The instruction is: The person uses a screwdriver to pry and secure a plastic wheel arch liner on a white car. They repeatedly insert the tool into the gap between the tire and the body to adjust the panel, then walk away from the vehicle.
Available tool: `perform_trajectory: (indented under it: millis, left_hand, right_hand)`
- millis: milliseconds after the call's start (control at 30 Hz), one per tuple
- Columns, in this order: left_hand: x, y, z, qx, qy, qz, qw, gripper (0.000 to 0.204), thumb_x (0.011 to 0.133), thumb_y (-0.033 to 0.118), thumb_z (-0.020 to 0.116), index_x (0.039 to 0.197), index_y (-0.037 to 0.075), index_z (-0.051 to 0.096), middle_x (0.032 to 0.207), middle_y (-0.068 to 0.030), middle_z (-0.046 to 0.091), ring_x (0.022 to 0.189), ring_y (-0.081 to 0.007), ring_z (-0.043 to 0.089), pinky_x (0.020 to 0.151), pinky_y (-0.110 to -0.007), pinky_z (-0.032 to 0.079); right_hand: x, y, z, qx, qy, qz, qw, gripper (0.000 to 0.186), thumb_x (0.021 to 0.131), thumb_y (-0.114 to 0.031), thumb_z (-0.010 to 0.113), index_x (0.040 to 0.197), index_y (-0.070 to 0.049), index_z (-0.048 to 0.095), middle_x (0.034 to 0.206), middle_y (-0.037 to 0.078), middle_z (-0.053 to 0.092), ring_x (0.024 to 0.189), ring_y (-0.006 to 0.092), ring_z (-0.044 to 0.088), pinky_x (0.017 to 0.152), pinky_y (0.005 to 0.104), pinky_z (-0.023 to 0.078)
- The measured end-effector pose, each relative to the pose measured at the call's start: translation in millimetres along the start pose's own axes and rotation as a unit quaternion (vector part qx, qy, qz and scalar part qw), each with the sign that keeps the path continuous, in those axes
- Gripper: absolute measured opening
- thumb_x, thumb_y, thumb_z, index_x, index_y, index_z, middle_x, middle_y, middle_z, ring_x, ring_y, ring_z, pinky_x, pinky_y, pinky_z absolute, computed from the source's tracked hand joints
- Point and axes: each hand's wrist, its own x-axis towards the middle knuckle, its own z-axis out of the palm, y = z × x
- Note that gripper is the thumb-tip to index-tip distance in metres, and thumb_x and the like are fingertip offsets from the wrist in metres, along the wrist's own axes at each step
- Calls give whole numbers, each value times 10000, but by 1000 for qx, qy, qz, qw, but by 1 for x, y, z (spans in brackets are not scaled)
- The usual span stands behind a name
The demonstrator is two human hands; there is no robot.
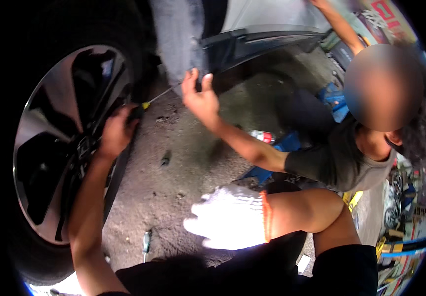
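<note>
My bare left hand (116,132) is beside the wheel (57,103), its fingers closed round a screwdriver (146,105). The tool's dark handle is mostly hidden by the fingers and the tyre; a yellow collar and thin metal shaft show, the shaft reaching toward the lower edge of a grey, dusty panel (178,42) behind the wheel. My right hand (227,218), in a white knitted glove with an orange cuff, hangs over the floor, fingers apart and holding nothing; glare washes out its detail. A co-worker's hand (202,98) is at the panel's lower edge, near the shaft's end.
A co-worker (351,158) crouches at the right, one arm stretched toward the car body (272,17). On the concrete floor lie a green-handled screwdriver (146,241), a small dark part (165,161) and a bottle with a red label (263,136). Blue metal equipment (287,143) stands near the co-worker.
</note>
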Motion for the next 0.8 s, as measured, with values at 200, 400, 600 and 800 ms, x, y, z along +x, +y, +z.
perform_trajectory:
  millis: [200,400,600,800]
  left_hand:
    - [12,47,16,-381,150,-380,830,331,909,278,660,1122,46,559,929,-78,608,764,-201,562,620,-325,480]
    - [13,14,-6,-558,9,-528,640,314,961,420,535,1025,112,526,683,-33,492,489,-110,396,487,-257,372]
    - [3,50,7,-336,43,-373,864,309,904,222,669,1127,53,538,878,-86,578,566,-133,509,538,-298,458]
    - [23,30,-9,-583,34,-477,656,370,938,250,632,1163,-12,499,885,-120,597,508,-90,448,486,-240,445]
  right_hand:
    - [22,-11,-35,-12,-81,27,996,457,904,-394,545,1243,-88,573,1044,173,622,852,353,645,703,466,535]
    - [14,-9,-30,-42,-71,6,997,490,934,-392,492,1293,-60,525,1098,196,617,900,345,652,768,455,537]
    - [13,-7,-30,-58,-26,-27,998,464,912,-376,535,1238,-47,543,996,165,611,819,325,647,688,438,534]
    - [22,-12,-38,-32,-86,-11,996,461,915,-384,537,1239,-56,552,1008,171,620,818,328,650,688,435,536]
